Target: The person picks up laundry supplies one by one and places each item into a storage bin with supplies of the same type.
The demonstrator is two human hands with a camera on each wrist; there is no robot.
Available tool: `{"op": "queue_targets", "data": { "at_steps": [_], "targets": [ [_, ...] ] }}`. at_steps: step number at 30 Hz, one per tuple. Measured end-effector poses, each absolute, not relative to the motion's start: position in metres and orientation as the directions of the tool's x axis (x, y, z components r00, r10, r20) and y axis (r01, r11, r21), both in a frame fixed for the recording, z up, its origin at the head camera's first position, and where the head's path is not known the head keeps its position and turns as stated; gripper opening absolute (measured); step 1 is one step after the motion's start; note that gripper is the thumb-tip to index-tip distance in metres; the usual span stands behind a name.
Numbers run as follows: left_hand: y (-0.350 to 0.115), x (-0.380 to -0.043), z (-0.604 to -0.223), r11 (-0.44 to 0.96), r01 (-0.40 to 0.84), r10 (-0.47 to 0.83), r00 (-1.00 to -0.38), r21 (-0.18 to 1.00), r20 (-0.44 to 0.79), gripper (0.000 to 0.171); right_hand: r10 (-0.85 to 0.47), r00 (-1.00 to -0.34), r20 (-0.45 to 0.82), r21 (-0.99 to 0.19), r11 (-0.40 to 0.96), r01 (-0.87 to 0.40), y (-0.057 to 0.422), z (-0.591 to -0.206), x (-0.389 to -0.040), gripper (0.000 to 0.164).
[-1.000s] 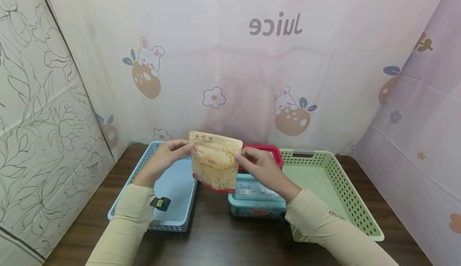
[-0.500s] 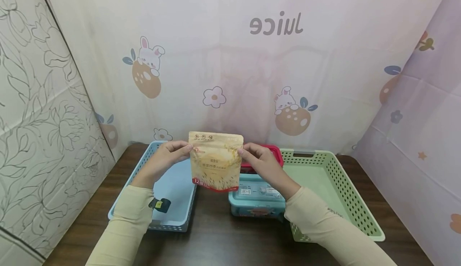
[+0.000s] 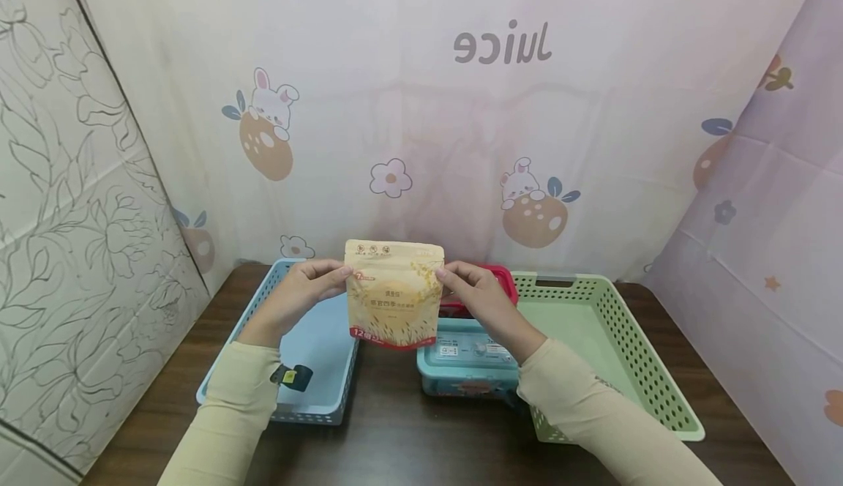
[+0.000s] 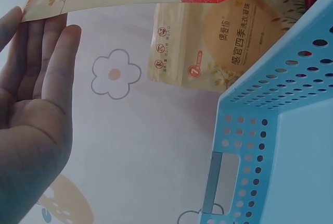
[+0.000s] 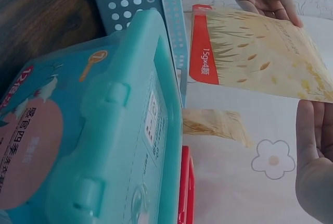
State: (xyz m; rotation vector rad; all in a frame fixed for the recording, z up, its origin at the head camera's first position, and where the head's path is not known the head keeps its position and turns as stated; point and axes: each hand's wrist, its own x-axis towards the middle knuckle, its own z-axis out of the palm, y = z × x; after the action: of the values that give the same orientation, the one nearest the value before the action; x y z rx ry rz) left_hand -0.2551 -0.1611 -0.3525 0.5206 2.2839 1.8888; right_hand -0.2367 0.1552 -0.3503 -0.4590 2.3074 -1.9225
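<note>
A cream laundry-pod pouch (image 3: 394,296) with a red lower edge is held upright, its printed front toward the head camera. My left hand (image 3: 299,296) pinches its left edge near the top. On the opposite edge, the thumb and fingers of my right hand (image 3: 484,303) pinch it. The right wrist view shows the pouch (image 5: 255,52) stretched between both hands. Behind it stands a second similar pouch (image 4: 203,52), hidden from the head view. Just below my right hand sits a teal lidded box (image 3: 467,361), with a red box (image 3: 503,281) partly hidden behind it.
A blue perforated basket (image 3: 316,369) stands at the left, under my left forearm. To the right is a green perforated basket (image 3: 593,325), partly covered by my right sleeve. Both are on a dark wooden table (image 3: 388,435), with a printed curtain (image 3: 395,105) behind.
The pouch was tilted and a little creased; it has turned to face the head camera squarely. My right hand has shifted slightly with it, while my left hand has hardly moved.
</note>
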Motion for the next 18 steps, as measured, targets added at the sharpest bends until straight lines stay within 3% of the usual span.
{"op": "queue_targets", "data": {
  "at_steps": [18],
  "targets": [
    [-0.1634,-0.2523,-0.3523,0.159,0.176,0.332,-0.936,0.971,0.115,0.042,-0.289,-0.955,0.069,-0.988,0.11,-0.104,0.1489,-0.3504,-0.2445,0.042]
  ]
}}
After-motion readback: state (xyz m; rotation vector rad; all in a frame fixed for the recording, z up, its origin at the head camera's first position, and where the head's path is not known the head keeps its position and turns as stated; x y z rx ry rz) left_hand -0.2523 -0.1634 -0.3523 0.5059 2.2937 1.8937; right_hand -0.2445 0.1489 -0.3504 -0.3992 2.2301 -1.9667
